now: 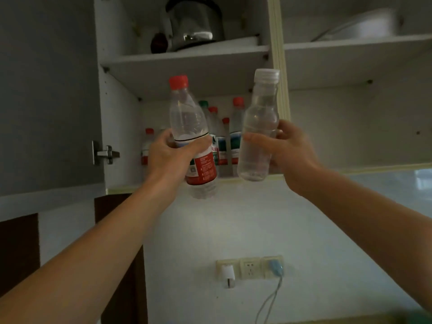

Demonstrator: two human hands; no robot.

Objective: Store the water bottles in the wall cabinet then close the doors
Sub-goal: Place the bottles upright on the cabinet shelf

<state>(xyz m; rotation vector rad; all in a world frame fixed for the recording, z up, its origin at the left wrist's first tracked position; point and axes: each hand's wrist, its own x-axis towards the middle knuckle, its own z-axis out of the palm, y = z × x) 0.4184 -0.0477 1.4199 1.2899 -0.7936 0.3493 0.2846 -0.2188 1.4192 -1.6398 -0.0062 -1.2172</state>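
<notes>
Red-capped water bottle point(187, 127) gripped in left hand point(168, 155), clear white-capped bottle point(259, 127) in right hand point(287, 150). Both near upright, just below-front of lower cabinet shelf point(177, 181); left nearer free spot. Stored bottles point(224, 136) behind.

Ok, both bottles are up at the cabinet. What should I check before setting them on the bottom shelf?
1. Left hand grips the red-capped bottle firmly: ok.
2. Right hand grips the clear-capped bottle firmly: ok.
3. Both caps on: ok.
4. Cabinet open in front of the hands: ok.
5. Free space among the stored bottles on the bottom shelf: cannot tell, the hands and held bottles hide the front.
6. Held bottles upright: not ok, both lean.
</notes>
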